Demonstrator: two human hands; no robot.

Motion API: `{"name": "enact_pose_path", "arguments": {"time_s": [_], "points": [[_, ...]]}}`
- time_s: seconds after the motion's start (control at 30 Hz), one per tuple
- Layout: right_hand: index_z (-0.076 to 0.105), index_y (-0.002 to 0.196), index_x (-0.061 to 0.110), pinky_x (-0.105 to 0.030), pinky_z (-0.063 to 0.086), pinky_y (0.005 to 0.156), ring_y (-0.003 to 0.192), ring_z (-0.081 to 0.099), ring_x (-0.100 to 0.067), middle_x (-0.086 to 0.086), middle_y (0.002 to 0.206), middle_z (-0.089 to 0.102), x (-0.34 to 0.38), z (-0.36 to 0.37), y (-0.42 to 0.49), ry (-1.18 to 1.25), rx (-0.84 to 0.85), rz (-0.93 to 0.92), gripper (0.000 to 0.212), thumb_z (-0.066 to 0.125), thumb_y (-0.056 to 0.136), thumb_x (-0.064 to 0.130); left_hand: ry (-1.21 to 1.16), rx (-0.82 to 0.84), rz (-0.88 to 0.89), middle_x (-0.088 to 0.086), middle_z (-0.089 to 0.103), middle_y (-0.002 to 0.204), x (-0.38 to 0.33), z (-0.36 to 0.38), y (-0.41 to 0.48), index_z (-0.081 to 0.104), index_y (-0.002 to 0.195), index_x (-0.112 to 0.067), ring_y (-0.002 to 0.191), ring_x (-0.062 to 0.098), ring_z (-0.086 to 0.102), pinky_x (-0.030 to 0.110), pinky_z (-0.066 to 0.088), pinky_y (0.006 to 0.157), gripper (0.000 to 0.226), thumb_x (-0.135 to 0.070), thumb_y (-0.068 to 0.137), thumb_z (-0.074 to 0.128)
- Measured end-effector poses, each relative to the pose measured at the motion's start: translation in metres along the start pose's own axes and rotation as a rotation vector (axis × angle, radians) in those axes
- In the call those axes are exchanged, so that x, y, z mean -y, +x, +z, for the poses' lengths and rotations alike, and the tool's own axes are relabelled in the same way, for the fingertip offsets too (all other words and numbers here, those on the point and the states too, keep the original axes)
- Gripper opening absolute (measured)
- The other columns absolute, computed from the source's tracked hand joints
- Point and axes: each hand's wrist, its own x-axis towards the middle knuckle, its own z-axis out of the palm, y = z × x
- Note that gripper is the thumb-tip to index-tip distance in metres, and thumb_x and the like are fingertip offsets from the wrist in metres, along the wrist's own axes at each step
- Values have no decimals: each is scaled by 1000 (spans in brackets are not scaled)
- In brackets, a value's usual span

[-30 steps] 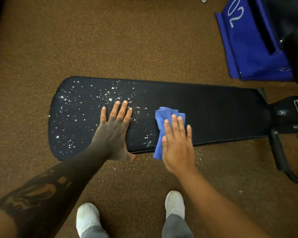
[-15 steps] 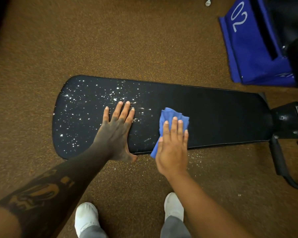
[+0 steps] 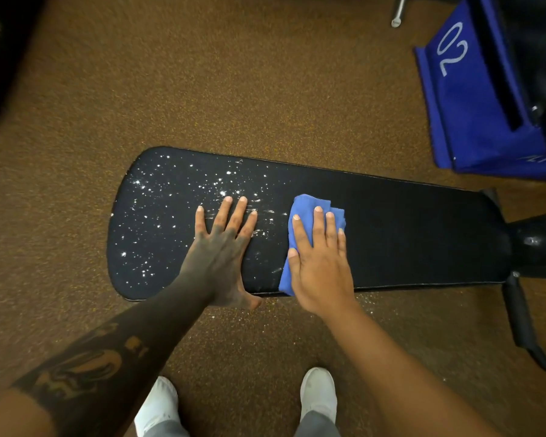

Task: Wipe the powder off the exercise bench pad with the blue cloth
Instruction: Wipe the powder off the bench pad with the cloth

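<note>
A long black bench pad (image 3: 407, 234) lies across the view above the brown floor. White powder specks (image 3: 177, 190) cover its wide left end; the right half looks dark and bare. My right hand (image 3: 320, 263) presses flat on a folded blue cloth (image 3: 309, 208) at the pad's middle, near the front edge, fingers together on top of it. My left hand (image 3: 223, 253) lies flat on the pad just left of the cloth, fingers spread, holding nothing, at the edge of the powdered area.
The bench's black frame and leg (image 3: 524, 310) run off to the right. A blue cover marked 02 (image 3: 473, 99) stands at the back right. Spilled powder (image 3: 363, 299) dots the floor under the pad's front edge. My white shoes (image 3: 317, 392) stand below.
My right hand with the cloth has slid away from me, further up onto the pad. My left hand has stayed flat in the same spot on the pad.
</note>
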Motion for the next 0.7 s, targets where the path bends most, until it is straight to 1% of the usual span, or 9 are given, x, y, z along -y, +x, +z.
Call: {"name": "enact_pose_path", "arguments": {"time_s": [0.13,0.2,0.27,0.33,0.4,0.47,0.57,0.63,0.7], "points": [[6,157,25,-53,3,121,150,-7,-36,-15,165,-4,6,-11,49,-21,1,34,59,19,102,41,0,14,-10,15,-27,164,1,-1,-1,-18,156,-13,152,36,-23,71,-3,119,161,-107,39,38],[4,157,25,-54,1,121,150,-9,-36,-13,165,-7,9,-14,60,-17,17,50,59,20,103,41,-8,20,-14,15,-26,164,2,-2,-3,-18,156,-13,152,37,-23,72,0,118,160,-108,39,36],[1,157,26,-54,0,121,150,-10,-35,-11,165,-8,10,-15,50,-1,21,34,59,19,103,42,-13,32,-25,14,-30,163,6,-2,-5,-22,154,-14,151,37,-25,72,0,118,159,-109,39,35],[0,157,26,-54,-1,121,150,-12,-33,-9,165,-9,12,-13,28,4,33,-27,59,19,104,42,0,32,-39,14,-32,162,10,-1,-7,-24,154,-14,150,37,-27,72,-1,118,159,-109,40,35],[1,157,25,-54,0,121,151,-12,-31,-8,165,-9,13,-11,9,-13,59,-90,60,20,103,42,-6,30,-53,14,-32,162,14,-1,-10,-22,154,-14,151,36,-26,71,-1,118,158,-108,41,35],[0,157,26,-53,1,121,151,-12,-31,-7,165,-8,10,-12,13,-37,80,-120,60,19,103,42,-23,27,-53,13,-31,163,16,-1,-11,-21,155,-13,151,36,-26,71,-2,119,158,-108,41,36],[3,157,24,-52,1,121,151,-12,-31,-7,165,-8,9,-18,55,-45,48,-87,59,21,103,40,-36,25,-44,13,-32,162,17,-1,-12,-22,154,-13,150,35,-27,70,-4,119,159,-108,42,37],[6,157,23,-52,0,121,151,-9,-32,-10,165,-5,14,-22,88,-27,28,-30,58,22,104,38,-41,18,-41,14,-29,163,18,0,-12,-20,155,-12,151,36,-26,69,-4,120,159,-107,42,38],[8,157,23,-53,1,121,150,-5,-34,-12,165,-1,21,-22,100,-27,9,19,57,23,103,38,-44,27,-35,14,-27,164,19,-1,-13,-19,155,-11,151,36,-24,68,-3,120,158,-107,43,38]]}}
